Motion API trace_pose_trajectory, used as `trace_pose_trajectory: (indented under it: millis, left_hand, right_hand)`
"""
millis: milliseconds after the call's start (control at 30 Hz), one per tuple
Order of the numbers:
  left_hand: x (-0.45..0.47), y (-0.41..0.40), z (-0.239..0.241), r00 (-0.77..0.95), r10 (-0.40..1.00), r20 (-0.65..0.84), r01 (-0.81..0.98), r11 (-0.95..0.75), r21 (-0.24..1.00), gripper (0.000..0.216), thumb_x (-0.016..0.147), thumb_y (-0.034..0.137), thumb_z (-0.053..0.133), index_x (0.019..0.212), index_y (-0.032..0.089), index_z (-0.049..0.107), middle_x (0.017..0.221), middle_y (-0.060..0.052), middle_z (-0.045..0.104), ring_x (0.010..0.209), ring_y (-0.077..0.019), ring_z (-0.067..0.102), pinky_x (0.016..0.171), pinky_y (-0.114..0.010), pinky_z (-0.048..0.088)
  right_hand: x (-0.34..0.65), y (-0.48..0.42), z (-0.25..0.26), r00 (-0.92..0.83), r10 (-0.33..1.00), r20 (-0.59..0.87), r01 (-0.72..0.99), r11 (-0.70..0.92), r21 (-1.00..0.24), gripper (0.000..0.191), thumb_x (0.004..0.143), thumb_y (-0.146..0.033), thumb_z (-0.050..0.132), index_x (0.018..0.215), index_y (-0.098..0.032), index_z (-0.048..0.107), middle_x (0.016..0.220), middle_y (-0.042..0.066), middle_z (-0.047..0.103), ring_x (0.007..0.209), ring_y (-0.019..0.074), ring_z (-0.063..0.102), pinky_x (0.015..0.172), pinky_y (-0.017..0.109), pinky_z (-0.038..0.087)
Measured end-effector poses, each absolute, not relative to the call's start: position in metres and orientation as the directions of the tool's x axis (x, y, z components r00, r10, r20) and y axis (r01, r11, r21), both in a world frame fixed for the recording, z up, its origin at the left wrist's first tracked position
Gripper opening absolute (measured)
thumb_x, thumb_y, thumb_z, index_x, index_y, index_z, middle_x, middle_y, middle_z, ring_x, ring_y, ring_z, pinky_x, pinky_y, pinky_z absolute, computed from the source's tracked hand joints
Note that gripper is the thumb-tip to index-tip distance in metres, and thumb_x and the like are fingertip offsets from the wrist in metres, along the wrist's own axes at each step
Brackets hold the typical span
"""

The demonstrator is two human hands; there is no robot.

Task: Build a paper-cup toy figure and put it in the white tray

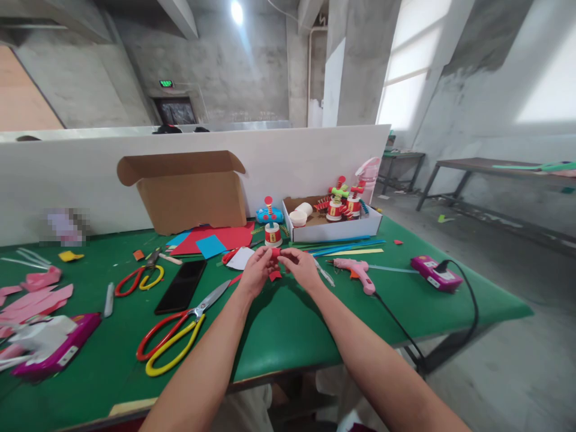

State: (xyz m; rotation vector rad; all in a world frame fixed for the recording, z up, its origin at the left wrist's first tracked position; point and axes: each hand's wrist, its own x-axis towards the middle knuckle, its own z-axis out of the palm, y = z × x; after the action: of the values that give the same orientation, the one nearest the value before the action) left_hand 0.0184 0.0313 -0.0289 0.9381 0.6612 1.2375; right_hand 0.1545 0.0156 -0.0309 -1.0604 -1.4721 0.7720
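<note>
Near the middle of the green table, my left hand (255, 271) and my right hand (300, 265) meet around a small red piece (275, 253), which looks rolled or folded. Fingers of both hands are closed on it and cover part of it. Just beyond them stands a craft figure (272, 234) with a white-and-red cup base and a red disc on top. A white paper piece (240, 258) lies beside my left hand, and a red scrap (275, 276) rests beneath my hands. To the right is a pink glue gun (355, 269).
Large scissors (198, 312), a black phone (181, 287) and smaller snips (150, 264) lie left. Coloured sheets (211, 240) sit behind. A white box (337, 231) holds similar figures. The glue gun's cord runs over the front edge; a purple power strip (436, 273) stands right.
</note>
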Motion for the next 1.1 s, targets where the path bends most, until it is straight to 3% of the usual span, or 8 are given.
trace_pose_trajectory:
  millis: [400, 800, 933, 1100]
  left_hand:
    - [0.0185, 0.0317, -0.0318, 0.209, 0.96, 0.185, -0.341, -0.106, 0.934, 0.041, 0.065, 0.046, 0.074, 0.091, 0.017, 0.059, 0.069, 0.003, 0.06, 0.057, -0.0087, 0.053, 0.059, -0.024, 0.046]
    - [0.0206, 0.0324, -0.0359, 0.208, 0.956, 0.205, -0.276, -0.144, 0.95, 0.041, 0.066, 0.048, 0.072, 0.09, 0.017, 0.058, 0.073, 0.001, 0.062, 0.059, -0.0092, 0.054, 0.061, -0.024, 0.046]
    - [0.0198, 0.0344, -0.036, 0.188, 0.949, 0.254, -0.22, -0.211, 0.952, 0.041, 0.069, 0.048, 0.069, 0.095, 0.018, 0.057, 0.074, 0.001, 0.062, 0.059, -0.0102, 0.055, 0.062, -0.025, 0.046]
    - [0.0194, 0.0372, -0.0372, 0.136, 0.921, 0.366, -0.078, -0.358, 0.93, 0.034, 0.072, 0.043, 0.065, 0.096, 0.019, 0.057, 0.084, -0.002, 0.064, 0.064, -0.0117, 0.057, 0.066, -0.027, 0.047]
  right_hand:
    - [0.1541, 0.0158, -0.0279, -0.002, 0.983, 0.186, -0.107, 0.185, -0.977, 0.027, 0.065, -0.042, 0.067, 0.075, -0.018, 0.066, 0.052, -0.006, 0.052, 0.044, 0.0074, 0.041, 0.044, 0.022, 0.038]
    - [0.1574, 0.016, -0.0264, 0.048, 0.96, 0.274, -0.036, 0.276, -0.96, 0.02, 0.066, -0.037, 0.067, 0.07, -0.018, 0.068, 0.057, -0.003, 0.056, 0.047, 0.0076, 0.038, 0.046, 0.023, 0.033]
    - [0.158, 0.0181, -0.0283, 0.034, 0.981, 0.19, -0.111, 0.193, -0.975, 0.024, 0.065, -0.04, 0.069, 0.076, -0.018, 0.07, 0.059, -0.003, 0.056, 0.047, 0.0077, 0.039, 0.047, 0.023, 0.035]
    - [0.1603, 0.0197, -0.0294, -0.012, 1.0, 0.009, -0.357, 0.004, -0.934, 0.031, 0.062, -0.048, 0.071, 0.074, -0.019, 0.068, 0.057, -0.005, 0.051, 0.044, 0.0053, 0.036, 0.044, 0.02, 0.035]
